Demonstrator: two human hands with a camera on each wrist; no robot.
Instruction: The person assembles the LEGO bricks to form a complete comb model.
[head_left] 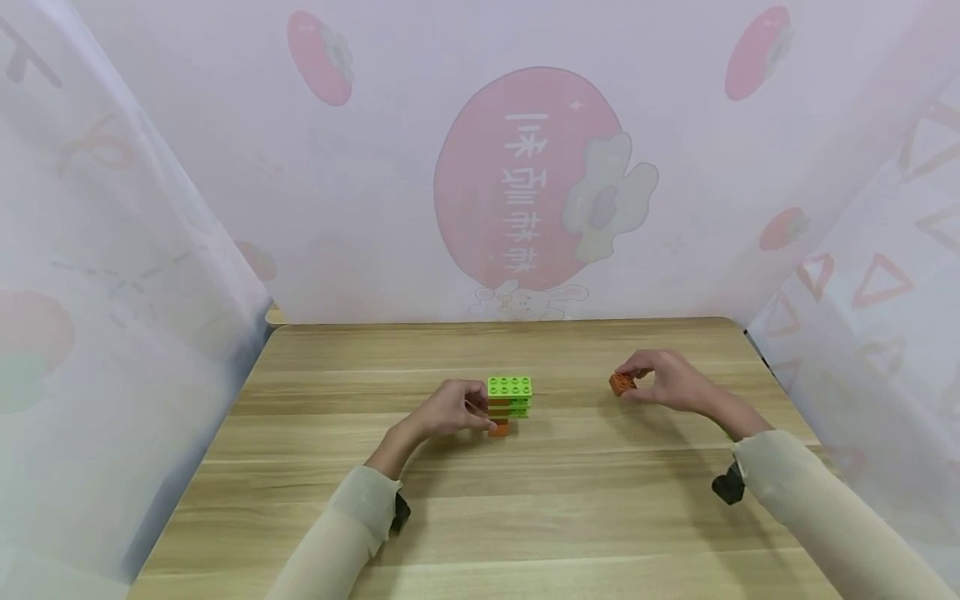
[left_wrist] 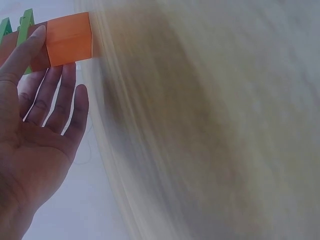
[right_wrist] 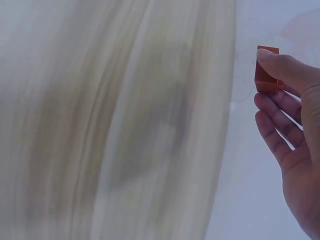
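A stack of toy building bricks [head_left: 509, 387] stands on the table, with a lime green studded brick on top and orange, brown and green layers beneath. My left hand [head_left: 452, 408] grips the stack's left side between thumb and fingers. In the left wrist view the stack's orange bottom brick [left_wrist: 70, 39] shows beyond the thumb. Off to the right, my right hand [head_left: 667, 381] pinches a loose orange-brown brick [head_left: 622, 383] above the table. Thumb and fingertips hold that brick [right_wrist: 267, 70] in the right wrist view too, its studs facing the palm side.
The wood-grain table [head_left: 570, 517] spreads under both hands. A pale printed curtain [head_left: 375, 208] hangs behind its far edge, with more cloth along the left and right sides. Dark wrist devices [head_left: 729, 484] sit by the sleeves.
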